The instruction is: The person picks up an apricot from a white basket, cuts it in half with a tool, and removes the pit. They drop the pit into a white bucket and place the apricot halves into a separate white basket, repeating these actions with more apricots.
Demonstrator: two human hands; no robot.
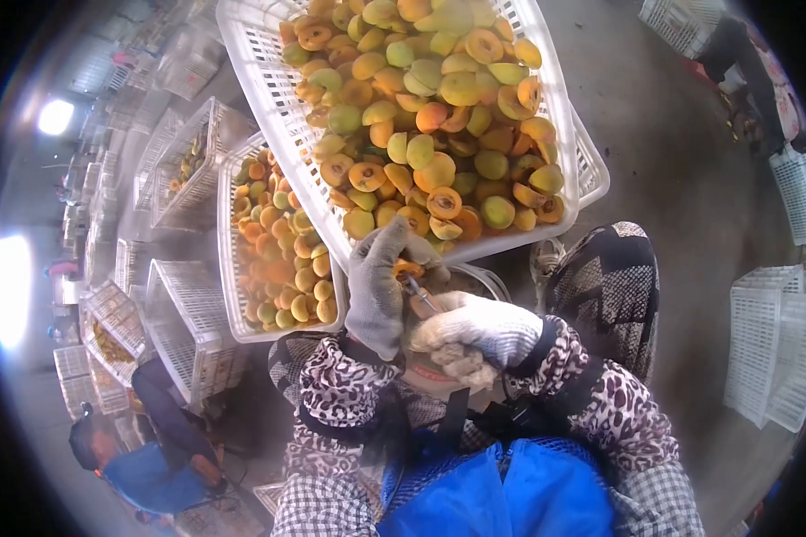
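Observation:
My left hand (376,291), in a grey glove, is closed around an apricot (407,268), of which only a small orange part shows between the fingers. In a white knitted glove, my right hand (475,331) grips a small knife-like tool (418,292). Its thin metal tip meets the apricot; the handle is mostly hidden in the glove. Just beyond both hands stands a large white plastic crate (282,130), heaped with halved apricots (439,170), some showing dark hollows. Beneath my hands, a pale container with red lettering (430,371) is partly covered.
Left of the large crate is a second white crate (228,259) of apricots. Farther left are stacked crates (184,327) and a seated person in blue (152,474). More crates (766,345) stand at right. Another person (752,67) is at the upper right.

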